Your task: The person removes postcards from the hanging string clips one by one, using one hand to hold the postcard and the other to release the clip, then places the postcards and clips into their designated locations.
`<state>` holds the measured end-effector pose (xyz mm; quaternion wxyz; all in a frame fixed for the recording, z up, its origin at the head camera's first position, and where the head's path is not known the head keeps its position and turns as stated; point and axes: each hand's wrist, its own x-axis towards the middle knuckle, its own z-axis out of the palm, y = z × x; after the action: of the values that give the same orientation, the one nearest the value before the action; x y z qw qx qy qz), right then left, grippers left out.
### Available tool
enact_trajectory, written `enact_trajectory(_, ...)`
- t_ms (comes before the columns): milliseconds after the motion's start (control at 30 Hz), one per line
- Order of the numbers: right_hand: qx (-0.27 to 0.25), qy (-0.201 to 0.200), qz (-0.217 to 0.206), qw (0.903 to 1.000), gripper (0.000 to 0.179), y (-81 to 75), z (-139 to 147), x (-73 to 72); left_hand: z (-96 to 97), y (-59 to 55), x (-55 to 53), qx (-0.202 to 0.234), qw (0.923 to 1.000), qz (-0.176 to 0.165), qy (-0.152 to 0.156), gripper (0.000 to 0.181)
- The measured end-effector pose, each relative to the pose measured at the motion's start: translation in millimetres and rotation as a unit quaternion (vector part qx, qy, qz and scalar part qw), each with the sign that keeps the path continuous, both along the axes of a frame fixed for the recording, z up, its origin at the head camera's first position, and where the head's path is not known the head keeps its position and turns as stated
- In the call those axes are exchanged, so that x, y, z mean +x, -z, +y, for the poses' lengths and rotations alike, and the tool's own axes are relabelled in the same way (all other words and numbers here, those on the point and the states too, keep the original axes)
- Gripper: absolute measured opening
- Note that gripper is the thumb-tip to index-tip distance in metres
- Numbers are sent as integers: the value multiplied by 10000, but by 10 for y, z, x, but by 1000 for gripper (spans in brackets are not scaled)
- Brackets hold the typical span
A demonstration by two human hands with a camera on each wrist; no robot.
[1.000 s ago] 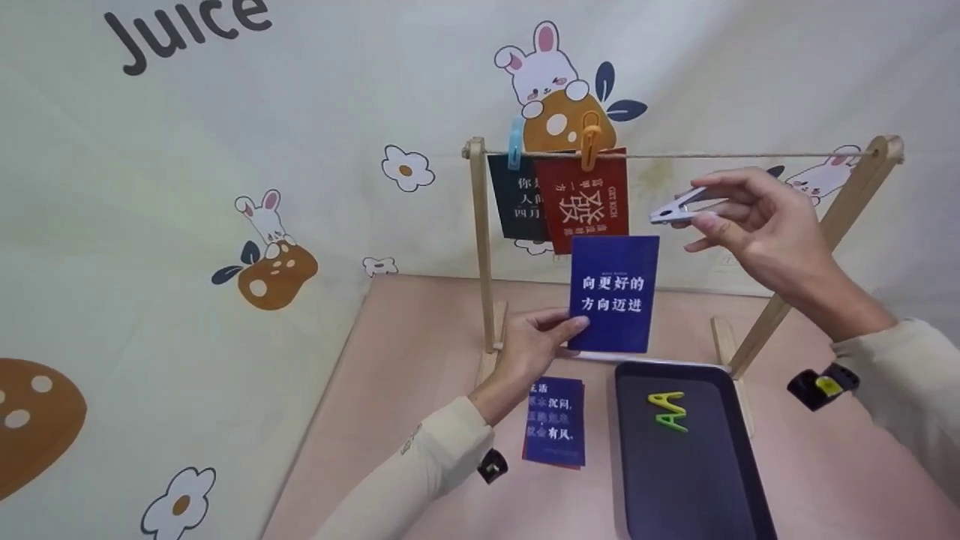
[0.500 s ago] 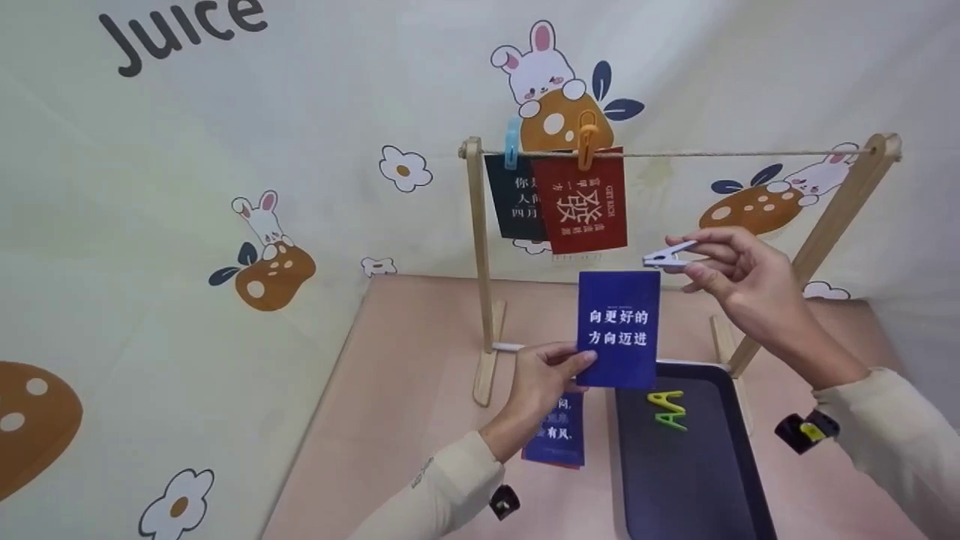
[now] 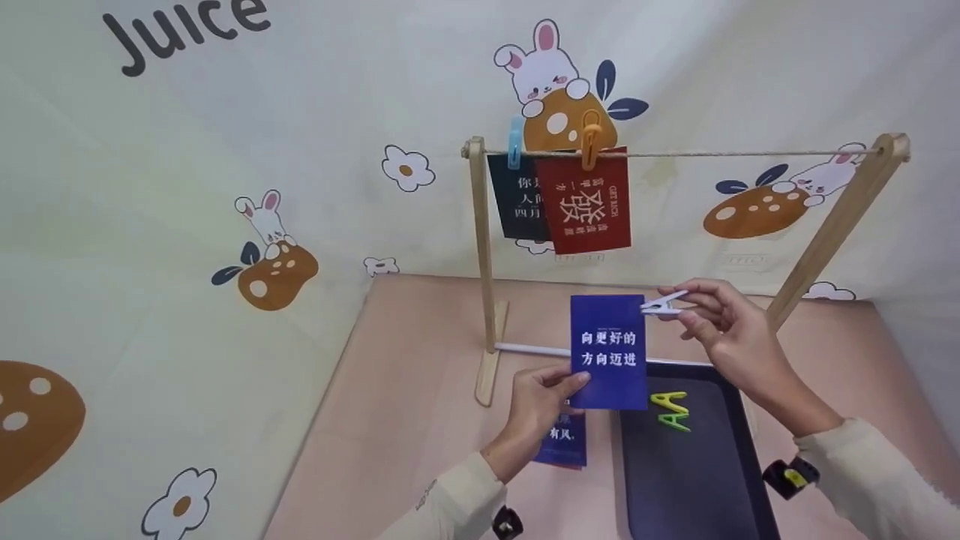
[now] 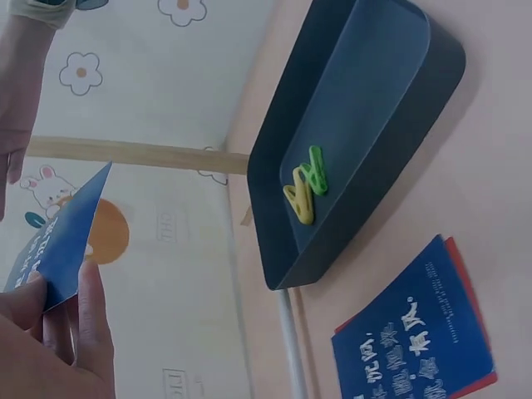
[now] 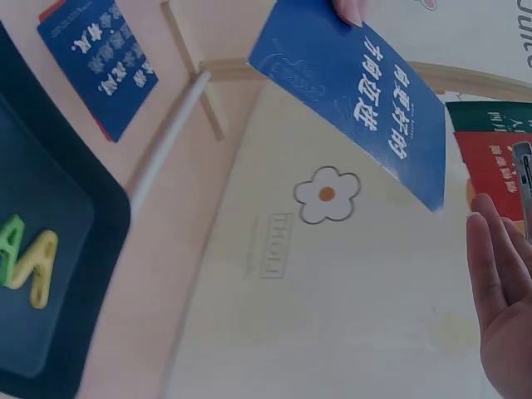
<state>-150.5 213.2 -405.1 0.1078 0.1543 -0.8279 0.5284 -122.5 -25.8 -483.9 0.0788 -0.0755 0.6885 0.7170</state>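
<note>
My left hand (image 3: 541, 401) pinches a blue card (image 3: 609, 322) with white lettering by its lower left edge, holding it upright. At the card's upper right edge, a pale clothespin (image 3: 663, 304) is pinched between the thumb and fingers of my right hand (image 3: 731, 337); its tip overlaps the card's edge in the head view. Behind and above, a dark green card (image 3: 517, 199) and a red card (image 3: 589, 201) hang from a cord (image 3: 705, 155), under a light blue clothespin (image 3: 514, 144) and an orange one. The left wrist view shows the held card (image 4: 62, 241) from the side.
A wooden frame (image 3: 480, 247) carries the cord. On the pink table, a dark tray (image 3: 690, 480) holds a yellow clothespin (image 3: 667, 400) and a green clothespin (image 3: 673, 420). A stack of cards (image 3: 562, 450) lies left of the tray, partly behind my left hand.
Both hands have come down from near the cord, carrying the blue card and the pale clothespin. The clothespin has moved closer, from apart to right at the card's upper right edge.
</note>
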Motion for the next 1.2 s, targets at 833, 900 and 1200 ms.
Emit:
enact_trajectory(833, 1025, 736, -1224, 9844, 30, 1380, 277, 483, -241, 820, 232, -523, 9938, -966, -194, 30)
enact_trajectory(900, 1152, 857, -1336, 9806, 30, 1469, 292, 511, -262, 873, 235, -503, 9932, -1025, -225, 30)
enact_trajectory(1200, 1801, 940, -1984, 9588, 33, 1751, 351, 544, -364, 1072, 213, -643, 9903, -1149, -446, 27)
